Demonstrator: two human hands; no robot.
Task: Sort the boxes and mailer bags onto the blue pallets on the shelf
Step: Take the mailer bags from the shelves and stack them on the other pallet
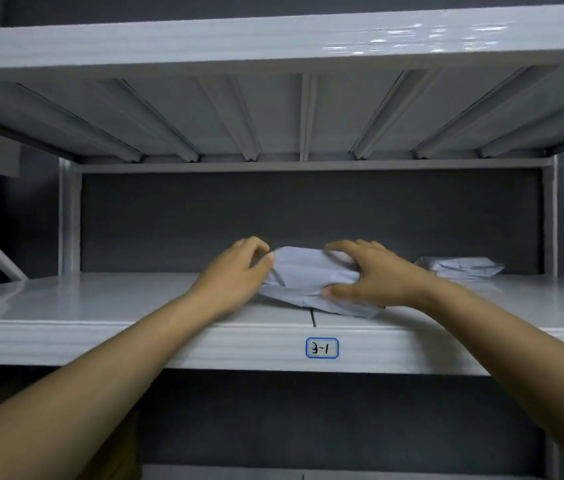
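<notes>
Two bare hands grip a grey mailer bag [303, 271] on a grey metal shelf [66, 306].

Seen from the head camera, the left hand [235, 271] clasps the bag's left end, its fingers [256, 249] curled over the top edge and thumb pressed at the side, while the right hand [374, 275] clamps the right end, fingers spread across the top and thumb pinching the lower fold. The crumpled bag rests between the two sets of fingers, its bottom flap lying on the shelf surface near the front lip. Below the right thumb, a blue-bordered label [322, 348] reading "3-1" is fixed to the shelf's front edge. Beyond the right fingertips, further back and well apart, lies a second mailer bag [460, 266].
</notes>
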